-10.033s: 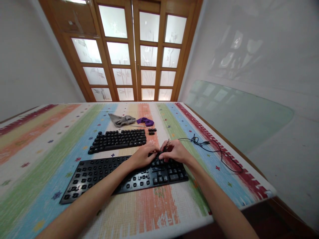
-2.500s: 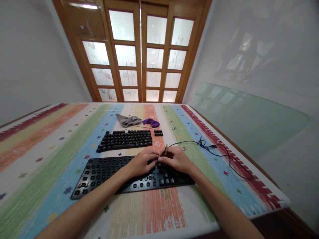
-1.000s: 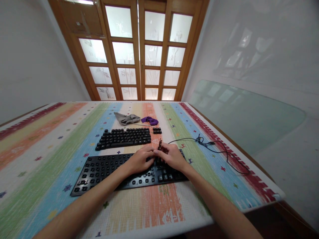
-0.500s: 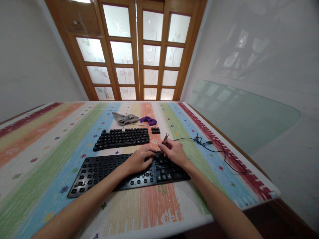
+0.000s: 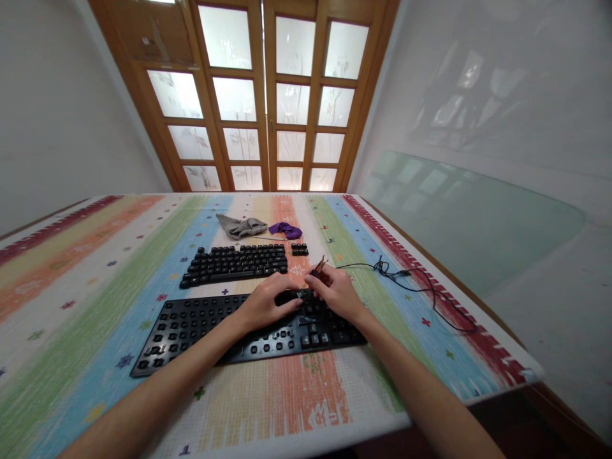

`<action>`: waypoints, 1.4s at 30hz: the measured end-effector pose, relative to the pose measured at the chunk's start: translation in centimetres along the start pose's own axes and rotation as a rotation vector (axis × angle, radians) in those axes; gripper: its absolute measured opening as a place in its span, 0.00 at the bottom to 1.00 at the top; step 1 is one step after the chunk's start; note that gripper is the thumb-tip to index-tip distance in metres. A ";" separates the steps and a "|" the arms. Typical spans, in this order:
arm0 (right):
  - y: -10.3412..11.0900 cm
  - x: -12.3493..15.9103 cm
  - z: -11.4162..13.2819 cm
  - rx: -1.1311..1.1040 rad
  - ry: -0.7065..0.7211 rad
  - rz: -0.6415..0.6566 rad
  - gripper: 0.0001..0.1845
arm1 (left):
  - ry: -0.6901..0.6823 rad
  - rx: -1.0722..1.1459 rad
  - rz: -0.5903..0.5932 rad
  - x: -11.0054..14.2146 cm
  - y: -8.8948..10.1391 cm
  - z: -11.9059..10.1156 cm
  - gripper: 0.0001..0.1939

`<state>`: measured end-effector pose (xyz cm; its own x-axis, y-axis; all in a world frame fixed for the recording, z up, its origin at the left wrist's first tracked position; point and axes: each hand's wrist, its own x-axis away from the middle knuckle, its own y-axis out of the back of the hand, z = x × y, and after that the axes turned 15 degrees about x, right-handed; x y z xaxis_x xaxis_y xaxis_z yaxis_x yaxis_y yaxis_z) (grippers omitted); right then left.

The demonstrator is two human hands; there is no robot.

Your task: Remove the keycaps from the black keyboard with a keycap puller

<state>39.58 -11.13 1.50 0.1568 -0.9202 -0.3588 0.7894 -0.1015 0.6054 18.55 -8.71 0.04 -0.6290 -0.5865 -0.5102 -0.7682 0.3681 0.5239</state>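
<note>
A black keyboard (image 5: 201, 326) lies on the table, its left and middle sections stripped of keycaps to bare switches; keys (image 5: 325, 338) still sit at its right end. Over the upper right part, my left hand (image 5: 268, 302) is closed, with a small dark keycap (image 5: 300, 294) between thumb and forefinger. Close beside it, my right hand (image 5: 337, 294) grips a slim brown tool (image 5: 323, 262) with a forked end pointing up and away. The tool's lower end is hidden by my fingers.
Behind the keyboard, loose black keycaps (image 5: 234, 264) lie in rows, with a small group (image 5: 299, 249) to their right. Farther back are a grey cloth (image 5: 241, 227) and a purple cloth (image 5: 285, 230). A black cable (image 5: 433, 292) trails across the right side of the striped tablecloth (image 5: 282, 408).
My left thumb and forefinger have parted from their pressed-down pose and lifted slightly, with the keycap between them. My right hand has turned a little, tilting the tool to the right.
</note>
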 end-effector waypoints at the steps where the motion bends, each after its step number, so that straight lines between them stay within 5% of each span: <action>1: 0.0 0.0 0.0 0.002 0.002 -0.002 0.17 | 0.003 0.002 -0.007 0.0 0.0 0.1 0.07; 9: 0.1 -0.2 0.0 0.005 0.005 -0.042 0.19 | -0.002 -0.055 -0.065 -0.5 0.3 -0.1 0.04; 15: 0.5 -0.4 -0.1 -0.057 -0.024 -0.173 0.20 | -0.072 -0.262 -0.154 -3.4 1.6 0.8 0.05; 25: 1.2 -0.9 -0.7 -0.148 -0.062 -0.242 0.21 | 0.258 -0.590 0.102 -8.4 0.3 4.4 0.07; 42: 1.2 -0.9 -0.9 -0.171 -0.070 -0.224 0.22 | 0.352 -0.652 0.020 -9.1 -0.1 4.2 0.09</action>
<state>40.91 -10.14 1.93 -0.0695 -0.9064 -0.4167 0.8894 -0.2455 0.3856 23.80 -0.34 1.75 -0.4821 -0.8213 -0.3050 -0.4612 -0.0581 0.8854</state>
